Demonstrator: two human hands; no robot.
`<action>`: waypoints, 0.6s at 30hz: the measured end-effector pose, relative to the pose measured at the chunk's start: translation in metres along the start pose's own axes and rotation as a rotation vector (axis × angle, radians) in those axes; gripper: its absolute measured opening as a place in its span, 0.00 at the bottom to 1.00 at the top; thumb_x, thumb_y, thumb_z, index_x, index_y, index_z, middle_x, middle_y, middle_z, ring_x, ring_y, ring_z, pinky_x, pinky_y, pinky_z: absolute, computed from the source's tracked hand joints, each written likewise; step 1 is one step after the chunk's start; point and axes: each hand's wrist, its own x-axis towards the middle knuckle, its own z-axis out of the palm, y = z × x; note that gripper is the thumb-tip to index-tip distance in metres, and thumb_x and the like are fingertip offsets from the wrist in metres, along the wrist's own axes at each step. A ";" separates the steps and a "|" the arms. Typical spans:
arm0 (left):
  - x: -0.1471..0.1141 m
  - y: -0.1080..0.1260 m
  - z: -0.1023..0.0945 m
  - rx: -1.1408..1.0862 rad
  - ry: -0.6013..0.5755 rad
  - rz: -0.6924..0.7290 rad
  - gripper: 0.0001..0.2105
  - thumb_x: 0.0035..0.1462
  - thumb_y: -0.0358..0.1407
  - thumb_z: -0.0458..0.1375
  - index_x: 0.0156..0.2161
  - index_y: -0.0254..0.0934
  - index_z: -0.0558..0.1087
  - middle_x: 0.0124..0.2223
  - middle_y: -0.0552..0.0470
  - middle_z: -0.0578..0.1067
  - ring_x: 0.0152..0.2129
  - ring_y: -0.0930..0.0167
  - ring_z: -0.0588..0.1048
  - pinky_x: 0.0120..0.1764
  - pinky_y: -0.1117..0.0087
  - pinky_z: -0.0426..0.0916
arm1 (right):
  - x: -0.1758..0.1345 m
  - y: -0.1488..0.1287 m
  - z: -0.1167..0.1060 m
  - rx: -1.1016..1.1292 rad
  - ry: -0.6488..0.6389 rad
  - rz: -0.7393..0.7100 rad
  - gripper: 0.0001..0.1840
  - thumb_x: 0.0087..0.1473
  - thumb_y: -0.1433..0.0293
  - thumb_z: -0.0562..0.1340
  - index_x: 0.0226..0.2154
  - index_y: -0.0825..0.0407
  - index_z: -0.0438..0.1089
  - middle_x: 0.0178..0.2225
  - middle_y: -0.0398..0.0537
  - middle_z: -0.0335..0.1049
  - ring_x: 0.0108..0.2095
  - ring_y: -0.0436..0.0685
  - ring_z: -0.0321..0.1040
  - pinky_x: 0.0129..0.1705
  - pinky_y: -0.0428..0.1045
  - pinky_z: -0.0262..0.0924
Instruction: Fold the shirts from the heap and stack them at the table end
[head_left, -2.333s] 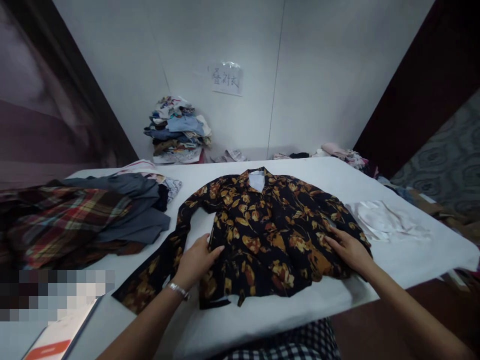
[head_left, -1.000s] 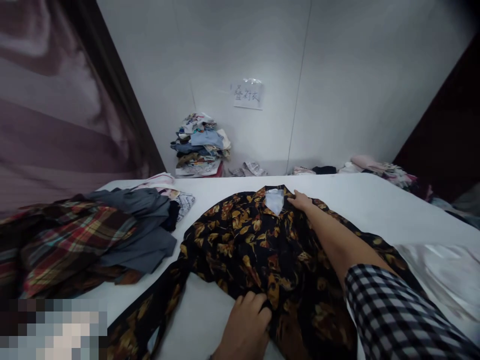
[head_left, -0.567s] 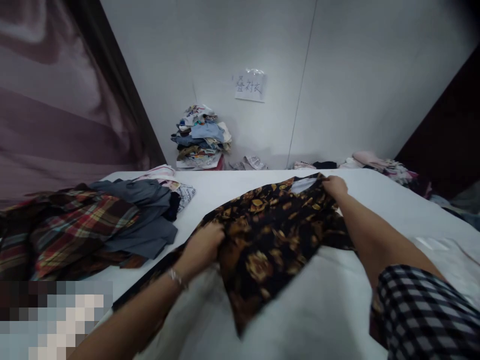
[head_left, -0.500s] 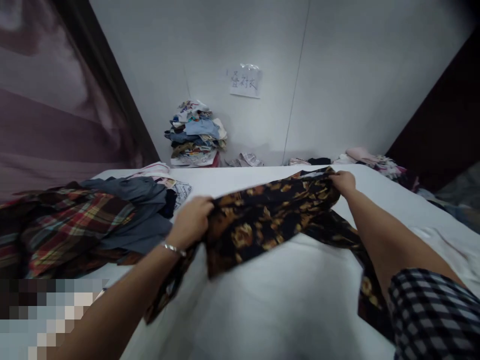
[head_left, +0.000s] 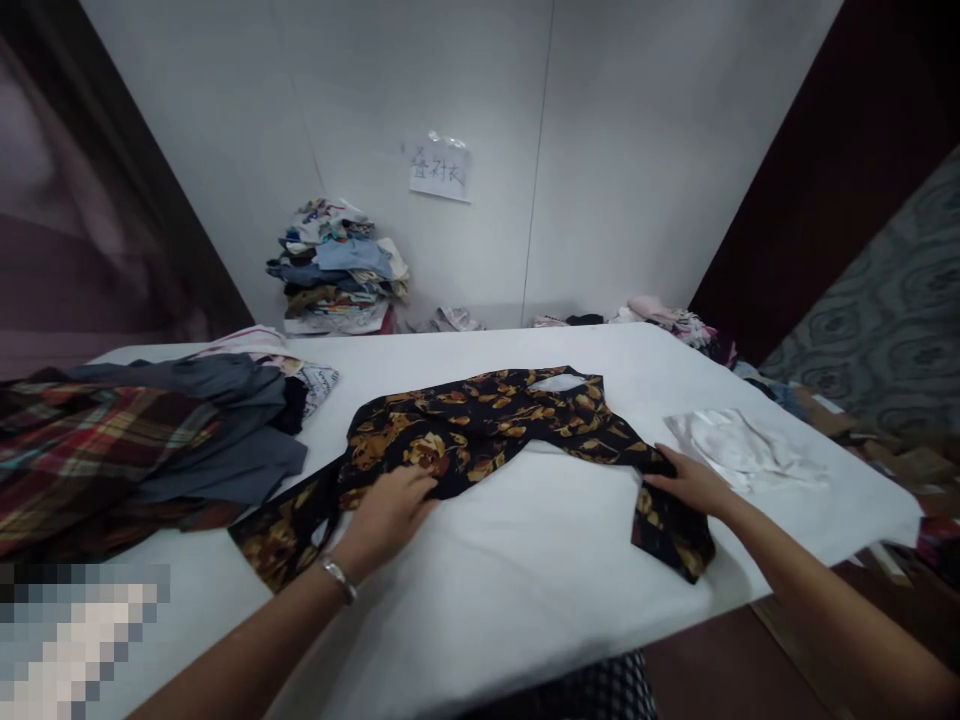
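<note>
A dark shirt (head_left: 480,430) with a brown and gold floral print lies spread across the white table, its sleeves stretched to both sides. My left hand (head_left: 394,510), with a silver bracelet at the wrist, rests on the near edge of the shirt's body, its fingers lying over the cloth. Over on the right, my right hand (head_left: 690,482) pinches one sleeve partway along. The cuff end of that sleeve (head_left: 671,530) hangs folded toward me on the tabletop. The other sleeve (head_left: 281,530) lies at the left, partly behind my left forearm.
Heaped clothes, including a plaid shirt (head_left: 112,430) and a grey garment (head_left: 225,400), lie at the left. A tall stack of folded clothes (head_left: 337,270) stands by the wall. White clothing in clear plastic (head_left: 742,445) lies right on the table (head_left: 525,590). A paper sign (head_left: 441,168) hangs above.
The shirt, held up and stretched between both hands before, now lies on the table. My right hand has moved from its far corner down to a sleeve; the left has loosened its grip.
</note>
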 end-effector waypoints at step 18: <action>-0.043 0.017 -0.047 -0.072 0.213 -0.078 0.15 0.52 0.33 0.50 0.44 0.38 0.72 0.44 0.46 0.76 0.43 0.63 0.73 0.48 0.63 0.67 | -0.109 -0.109 -0.170 1.155 0.504 0.032 0.07 0.45 0.63 0.58 0.30 0.43 0.68 0.35 0.54 0.70 0.33 0.64 0.68 0.36 0.58 0.63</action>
